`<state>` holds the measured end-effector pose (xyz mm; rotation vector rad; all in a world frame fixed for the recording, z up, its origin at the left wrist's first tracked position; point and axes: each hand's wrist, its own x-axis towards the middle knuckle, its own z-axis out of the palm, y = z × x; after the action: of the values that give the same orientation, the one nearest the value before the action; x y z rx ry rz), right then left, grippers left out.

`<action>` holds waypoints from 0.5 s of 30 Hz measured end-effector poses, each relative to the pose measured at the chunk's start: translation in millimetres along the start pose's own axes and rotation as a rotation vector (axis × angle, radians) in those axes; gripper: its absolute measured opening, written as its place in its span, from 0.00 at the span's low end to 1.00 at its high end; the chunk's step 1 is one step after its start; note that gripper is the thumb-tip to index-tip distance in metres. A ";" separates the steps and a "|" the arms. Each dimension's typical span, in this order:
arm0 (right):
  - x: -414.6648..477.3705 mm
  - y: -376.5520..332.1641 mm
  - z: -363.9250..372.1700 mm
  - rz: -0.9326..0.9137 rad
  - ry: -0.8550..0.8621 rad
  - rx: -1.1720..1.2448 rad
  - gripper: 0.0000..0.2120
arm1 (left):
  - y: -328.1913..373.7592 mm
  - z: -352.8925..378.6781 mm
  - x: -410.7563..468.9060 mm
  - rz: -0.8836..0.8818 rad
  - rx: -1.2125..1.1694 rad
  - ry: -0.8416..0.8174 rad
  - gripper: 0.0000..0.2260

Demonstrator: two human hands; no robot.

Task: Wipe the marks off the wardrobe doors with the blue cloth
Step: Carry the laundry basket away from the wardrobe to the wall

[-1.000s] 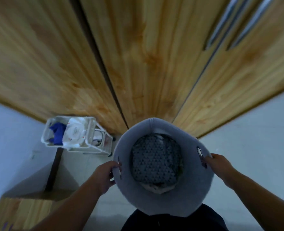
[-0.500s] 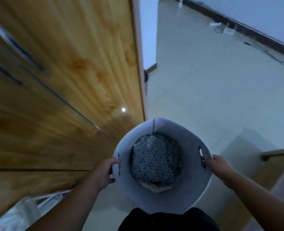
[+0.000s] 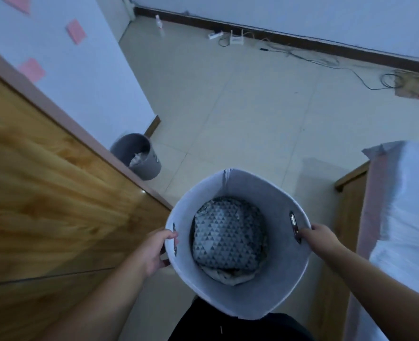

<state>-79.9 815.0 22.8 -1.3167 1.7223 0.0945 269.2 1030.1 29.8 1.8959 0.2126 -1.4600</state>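
Observation:
I carry a round grey felt basket [image 3: 284, 276] in front of my body. My left hand [image 3: 154, 252] grips its left handle slot and my right hand [image 3: 319, 238] grips its right one. Folded fabric with a grey triangle pattern [image 3: 228, 239] lies in the bottom of the basket. The wooden wardrobe doors [image 3: 43, 205] fill the left side of the view, at an angle and beside my left arm. No blue cloth shows in this view.
A grey bin [image 3: 139, 161] with crumpled paper stands on the tiled floor by the wardrobe's end. A bed with a wooden frame [image 3: 351, 217] and pale sheet is at the right. Cables and a power strip [image 3: 216, 35] lie along the far wall.
My view has swung to the right, away from the wardrobe doors and the white rack with the blue cloth, toward the open floor. Both hands have kept their grip on the basket.

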 end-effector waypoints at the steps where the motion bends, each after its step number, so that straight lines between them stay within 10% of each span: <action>1: 2.1 -1.9 -2.9 0.014 0.010 0.014 0.05 | 11.1 3.3 6.1 0.010 0.019 -0.010 0.08; 15: 37.1 -40.9 -48.3 0.151 0.137 0.170 0.11 | 169.1 79.4 82.1 -0.054 0.263 -0.186 0.18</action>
<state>-76.9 744.4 42.3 -1.0891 1.9005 -0.0558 325.8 834.2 22.8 1.9550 -0.0171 -1.7616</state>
